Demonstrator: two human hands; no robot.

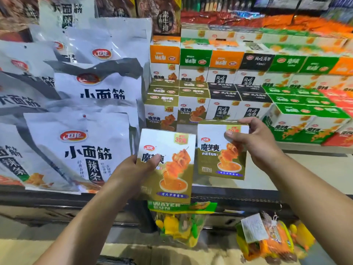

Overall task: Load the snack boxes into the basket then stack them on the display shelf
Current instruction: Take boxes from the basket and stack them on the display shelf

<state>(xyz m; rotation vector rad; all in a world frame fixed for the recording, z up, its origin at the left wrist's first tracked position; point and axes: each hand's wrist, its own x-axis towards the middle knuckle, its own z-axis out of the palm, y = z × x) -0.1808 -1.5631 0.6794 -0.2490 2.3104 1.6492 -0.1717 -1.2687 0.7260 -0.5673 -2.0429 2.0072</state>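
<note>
Each of my hands holds one olive-and-white snack box, front face toward me. My left hand (133, 169) grips the left edge of the nearer box (172, 169), which is raised in front of the shelf's front edge. My right hand (254, 142) pinches the top right corner of the second box (217, 153), whose bottom is at or just above the pale display shelf (315, 169). Behind them stand two stacks of matching olive boxes (177, 109). No basket is in view.
Large white snack bags (80, 146) fill the shelf to the left. Black, green, orange and red boxes (305, 111) are stacked at the back and right. Bagged water-gun toys (179, 224) and orange packs (271, 238) hang below the shelf's dark front rail (235, 197).
</note>
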